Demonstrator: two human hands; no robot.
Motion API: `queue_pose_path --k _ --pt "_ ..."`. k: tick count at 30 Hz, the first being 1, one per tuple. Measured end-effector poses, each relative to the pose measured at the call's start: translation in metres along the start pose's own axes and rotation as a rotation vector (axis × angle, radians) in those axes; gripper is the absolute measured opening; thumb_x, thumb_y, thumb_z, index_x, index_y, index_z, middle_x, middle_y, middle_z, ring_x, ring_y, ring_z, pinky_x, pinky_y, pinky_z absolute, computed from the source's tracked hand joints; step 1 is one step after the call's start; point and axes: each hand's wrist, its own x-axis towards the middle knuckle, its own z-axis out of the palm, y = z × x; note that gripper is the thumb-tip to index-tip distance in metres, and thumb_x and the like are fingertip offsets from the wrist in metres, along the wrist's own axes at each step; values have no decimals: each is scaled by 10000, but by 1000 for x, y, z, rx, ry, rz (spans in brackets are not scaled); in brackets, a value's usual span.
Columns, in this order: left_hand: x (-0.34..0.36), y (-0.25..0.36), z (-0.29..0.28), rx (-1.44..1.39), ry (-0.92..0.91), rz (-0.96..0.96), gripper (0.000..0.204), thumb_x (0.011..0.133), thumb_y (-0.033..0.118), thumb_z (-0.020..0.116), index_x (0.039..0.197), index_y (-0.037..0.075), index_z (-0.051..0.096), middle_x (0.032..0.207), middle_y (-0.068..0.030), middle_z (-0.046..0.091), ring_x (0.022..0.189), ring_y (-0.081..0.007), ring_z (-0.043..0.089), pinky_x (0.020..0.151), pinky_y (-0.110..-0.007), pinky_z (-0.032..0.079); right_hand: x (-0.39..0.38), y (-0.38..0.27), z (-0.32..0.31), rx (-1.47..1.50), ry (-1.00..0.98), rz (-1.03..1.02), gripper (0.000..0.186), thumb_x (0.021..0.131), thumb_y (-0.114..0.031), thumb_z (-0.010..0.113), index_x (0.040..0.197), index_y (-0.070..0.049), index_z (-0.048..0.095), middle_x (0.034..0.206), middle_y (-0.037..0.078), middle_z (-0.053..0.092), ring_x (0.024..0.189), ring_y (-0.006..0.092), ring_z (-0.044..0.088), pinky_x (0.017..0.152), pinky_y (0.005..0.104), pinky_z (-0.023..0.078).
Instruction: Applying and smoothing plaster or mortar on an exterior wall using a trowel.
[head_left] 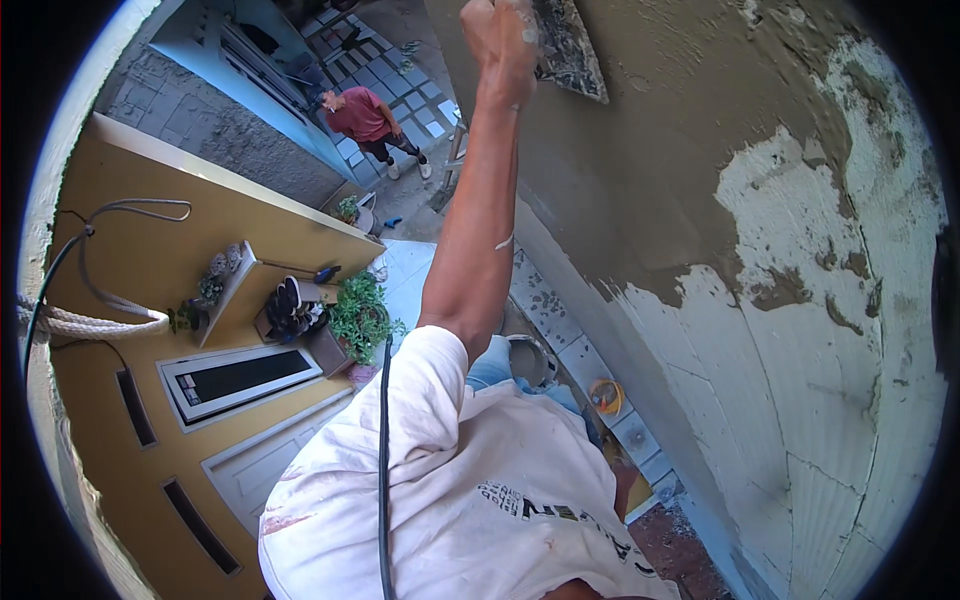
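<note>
My left hand is raised at the top of the picture, closed in a fist. It holds a plastering trowel, whose dark, mortar-spattered blade shows just right of the fist, close to the wall. The handle is hidden in my grip. Wet grey-brown mortar coats the upper part of the wall beside the blade. Lower and farther right lies paler, rough wall surface with ragged mortar edges and patches. A pale streak marks my forearm. My right hand is out of view.
Far below, a person in a red shirt stands on paving. An orange-rimmed bucket sits by the wall's foot. Potted plants stand near the yellow wall. A looped rope hangs at left; a black cable crosses my shirt.
</note>
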Motion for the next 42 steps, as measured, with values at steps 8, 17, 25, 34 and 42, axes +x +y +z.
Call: queue_pose_path --k 8,17,25,34,42 --pt "-136 79 35 191 -249 122 409 990 344 678 729 48 575 599 52 488 554 -33 425 493 -250 320 101 -172 -159 700 -407 485 276 868 -181 654 962 74 705 734 164 710 546 264 668 561 395 565" --pt "-97 17 -27 77 20 -87 335 1030 328 637 816 72 601 630 91 444 558 -11 378 488 -232 271 161 -170 -179 906 -271 459 180 907 -110 597 932 39 695 655 111 634 456 186 589 412 339 481" --pt "-178 52 69 119 -304 225 358 955 318 755 800 37 598 626 71 508 574 -32 462 504 -260 363 128 -91 -86 460 -376 237 400 853 -241 652 1134 40 698 899 212 750 668 300 720 687 437 606" --pt "-37 -12 -32 368 389 20 464 976 299 679 656 -4 534 578 -17 522 534 -98 450 507 -345 372 124 -206 -227 -44 -412 654 527 787 -388 695 1144 1 696 1170 256 720 1083 429 707 970 523 554" --pt "-67 -164 -121 92 521 -584 438 977 315 668 633 122 477 580 37 441 454 -108 426 413 -324 301 140 -220 -234 23 -385 743 579 790 -377 678 1202 28 659 1220 269 698 1134 439 683 998 532 538"
